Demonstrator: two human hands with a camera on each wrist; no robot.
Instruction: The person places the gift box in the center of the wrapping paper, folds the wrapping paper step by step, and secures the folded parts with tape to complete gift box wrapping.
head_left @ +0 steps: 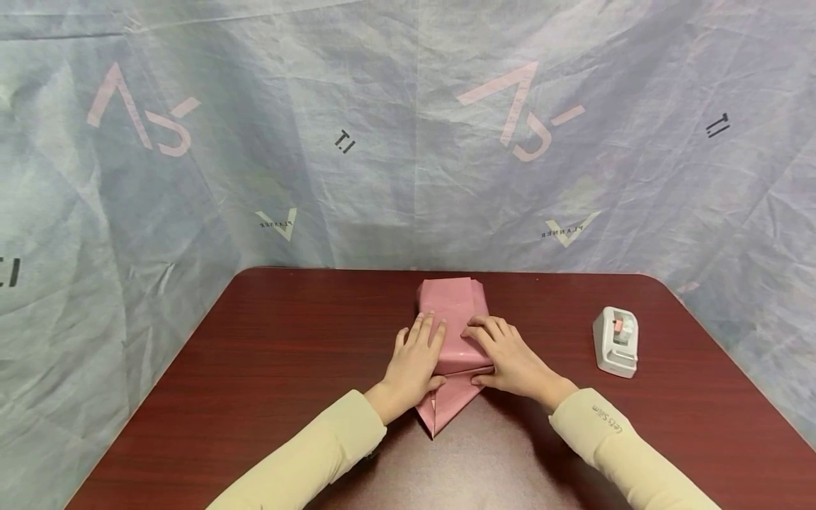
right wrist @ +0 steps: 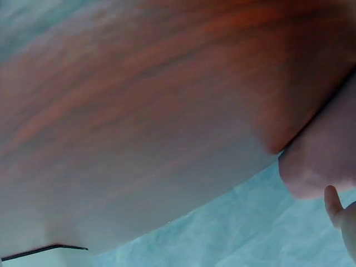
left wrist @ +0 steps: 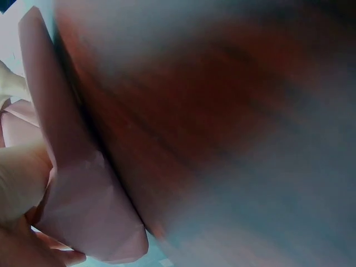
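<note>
A box-shaped package wrapped in pink paper (head_left: 449, 297) lies on the table, its near end drawn out into a pointed, folded flap (head_left: 454, 402). My left hand (head_left: 411, 365) rests along the package's left side, fingers extended over the top and thumb at the base of the flap. On the right, my right hand (head_left: 510, 358) lays slightly bent fingers on the top near the right edge, its thumb touching the flap. The left wrist view shows the long pink flap (left wrist: 83, 194) from close up. In the right wrist view, a fingertip (right wrist: 332, 203) touches the package's end (right wrist: 317, 167).
A white tape dispenser (head_left: 615, 341) stands on the dark red-brown table (head_left: 287, 340), to the right of the package. Grey printed cloth (head_left: 382, 177) hangs behind the table and along both sides.
</note>
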